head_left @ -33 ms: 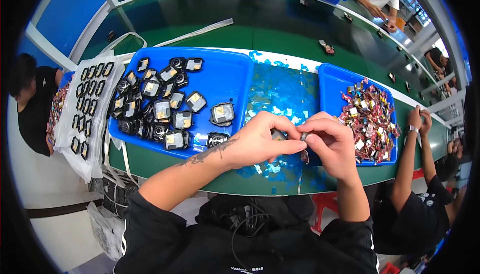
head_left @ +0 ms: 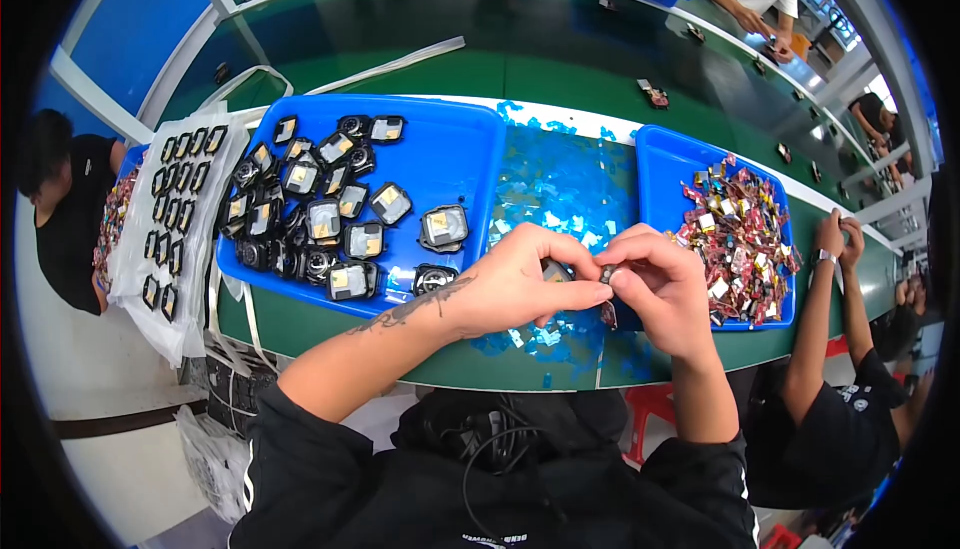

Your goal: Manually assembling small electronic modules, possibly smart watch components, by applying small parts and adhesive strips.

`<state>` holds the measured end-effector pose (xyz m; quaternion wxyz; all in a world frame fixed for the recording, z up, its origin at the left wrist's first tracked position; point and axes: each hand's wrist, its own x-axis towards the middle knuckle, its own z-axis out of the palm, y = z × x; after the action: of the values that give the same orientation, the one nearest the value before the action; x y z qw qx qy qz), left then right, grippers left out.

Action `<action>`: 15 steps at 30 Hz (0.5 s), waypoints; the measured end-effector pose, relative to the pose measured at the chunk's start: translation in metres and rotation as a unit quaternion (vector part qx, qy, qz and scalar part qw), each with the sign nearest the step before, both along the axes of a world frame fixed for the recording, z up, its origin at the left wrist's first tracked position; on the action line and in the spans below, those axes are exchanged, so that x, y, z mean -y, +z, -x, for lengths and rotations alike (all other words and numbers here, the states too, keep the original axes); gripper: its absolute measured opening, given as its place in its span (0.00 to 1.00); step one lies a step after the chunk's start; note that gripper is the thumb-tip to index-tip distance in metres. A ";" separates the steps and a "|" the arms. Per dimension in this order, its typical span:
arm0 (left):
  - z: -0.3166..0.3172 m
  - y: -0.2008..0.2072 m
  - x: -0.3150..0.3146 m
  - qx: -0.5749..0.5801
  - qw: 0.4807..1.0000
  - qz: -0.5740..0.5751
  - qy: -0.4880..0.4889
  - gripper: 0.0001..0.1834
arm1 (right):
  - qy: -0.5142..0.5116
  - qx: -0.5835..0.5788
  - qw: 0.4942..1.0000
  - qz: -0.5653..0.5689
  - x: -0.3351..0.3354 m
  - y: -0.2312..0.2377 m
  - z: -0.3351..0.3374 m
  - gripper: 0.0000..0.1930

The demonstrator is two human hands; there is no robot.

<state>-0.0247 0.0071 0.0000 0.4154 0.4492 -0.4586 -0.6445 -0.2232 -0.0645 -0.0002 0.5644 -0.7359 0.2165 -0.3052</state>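
My two hands meet over the table between the blue trays. My left hand is closed around a black watch-like case, mostly hidden by the fingers. Thumb and forefinger of my right hand pinch a small dark electronic part against the left fingertips. A small reddish piece hangs just below them; whether it joins the part, I cannot tell. Similar black cases with silver and yellow insides lie in the left blue tray.
The right blue tray is heaped with small red, yellow and white electronic parts. Blue film scraps litter the table between trays. Black frames stand in rows on white sheeting at left. A green conveyor runs beyond; co-workers sit around.
My right fingertips have shifted very slightly on the small dark part. Otherwise the hands and trays look the same.
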 end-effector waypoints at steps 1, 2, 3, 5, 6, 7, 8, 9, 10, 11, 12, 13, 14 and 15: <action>0.000 0.001 0.000 -0.013 1.000 -0.005 -0.012 0.09 | -0.011 0.036 0.997 -0.074 -0.003 0.000 0.000 0.09; 0.001 0.004 0.000 -0.029 1.000 0.003 0.004 0.08 | -0.013 0.037 0.996 -0.074 -0.004 -0.001 0.003 0.09; 0.002 -0.003 0.001 -0.028 1.000 0.002 0.005 0.08 | -0.050 0.074 0.993 -0.077 -0.002 -0.005 0.007 0.06; 0.005 -0.021 0.002 -0.125 0.979 0.007 0.161 0.14 | -0.127 0.121 0.982 -0.063 -0.003 -0.006 0.014 0.03; -0.001 -0.023 0.003 -0.150 0.979 -0.004 0.141 0.17 | -0.143 0.102 0.982 -0.065 -0.006 -0.004 0.019 0.04; -0.003 -0.028 0.005 -0.151 0.978 -0.004 0.142 0.17 | -0.159 0.083 0.982 -0.067 -0.008 -0.001 0.023 0.04; -0.003 -0.034 0.007 -0.090 0.983 0.020 0.159 0.17 | -0.158 0.082 0.982 -0.067 -0.012 0.001 0.023 0.04; -0.002 -0.033 0.009 -0.027 0.984 0.043 0.173 0.17 | -0.150 0.069 0.983 -0.086 -0.015 -0.001 0.022 0.05; 0.002 -0.025 0.007 -0.115 0.973 0.047 0.193 0.21 | -0.141 0.055 0.983 -0.105 -0.018 -0.003 0.020 0.06; 0.003 -0.024 0.008 -0.114 0.974 0.046 0.192 0.21 | -0.132 0.055 0.982 -0.122 -0.020 -0.006 0.017 0.07; 0.004 -0.022 0.008 -0.127 0.966 0.050 0.219 0.22 | -0.124 0.048 0.983 -0.128 -0.023 -0.007 0.012 0.07; 0.005 -0.021 0.009 -0.139 0.958 0.055 0.244 0.24 | -0.117 0.042 0.983 -0.133 -0.027 -0.007 0.008 0.07; 0.009 -0.020 0.009 -0.136 0.954 0.061 0.262 0.25 | -0.101 0.021 0.981 -0.167 -0.032 -0.004 0.005 0.06; 0.010 -0.021 0.009 -0.135 0.955 0.062 0.258 0.25 | -0.068 0.034 0.986 -0.151 -0.031 -0.011 0.003 0.07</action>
<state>-0.0345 -0.0014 -0.0207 0.6526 0.4342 -0.3056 -0.5406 -0.2265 -0.0331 -0.0113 0.6540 -0.6151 0.2903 -0.3313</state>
